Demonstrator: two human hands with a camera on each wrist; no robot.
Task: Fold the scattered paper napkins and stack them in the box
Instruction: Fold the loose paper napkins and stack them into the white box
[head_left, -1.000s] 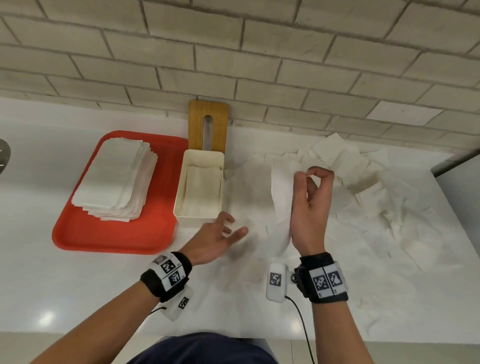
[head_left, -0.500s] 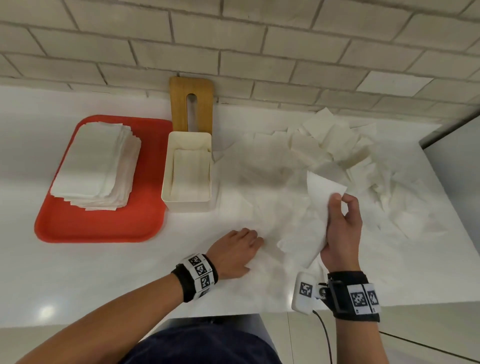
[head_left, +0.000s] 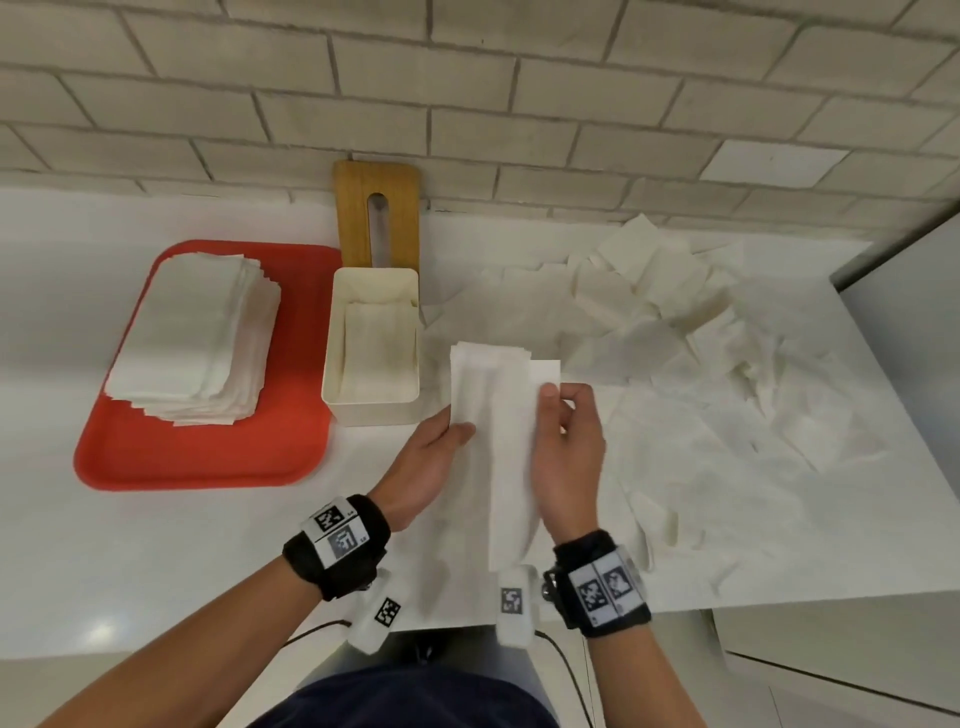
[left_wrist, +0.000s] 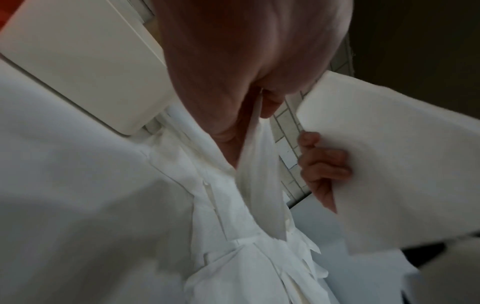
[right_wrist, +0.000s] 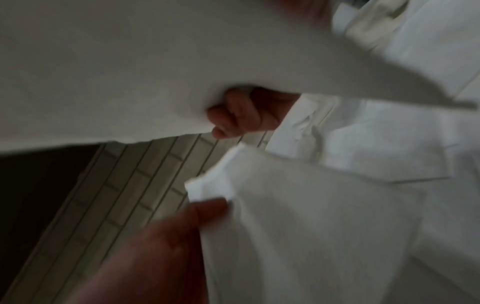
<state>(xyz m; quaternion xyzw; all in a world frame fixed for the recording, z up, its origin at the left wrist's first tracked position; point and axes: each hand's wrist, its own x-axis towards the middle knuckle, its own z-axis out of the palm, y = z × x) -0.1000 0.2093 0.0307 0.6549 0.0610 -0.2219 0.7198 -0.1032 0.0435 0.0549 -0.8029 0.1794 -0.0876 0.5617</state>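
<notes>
Closest to the body, both hands hold one paper napkin (head_left: 498, 447) up off the counter (head_left: 156, 561): the left hand (head_left: 426, 462) pinches its left edge between thumb and fingers, and the right hand (head_left: 566, 457) pinches the upper right corner, thumb on the near face and curled fingers behind. The napkin hangs as a long strip, its long axis running away from the body, its far end toward the wall. Just beyond and to the left of the left hand stands the cream box (head_left: 371, 400), open-topped, with folded napkins already lying inside; its long axis also runs away from the body, so the strip seems roughly lined up with it. The left hand is the nearer one to the box. Left of that, a red tray (head_left: 208, 457) carries a stack of napkins (head_left: 192, 338). To the right and farther back, the scattered napkins (head_left: 701, 364) cover the counter, still unfolded.
</notes>
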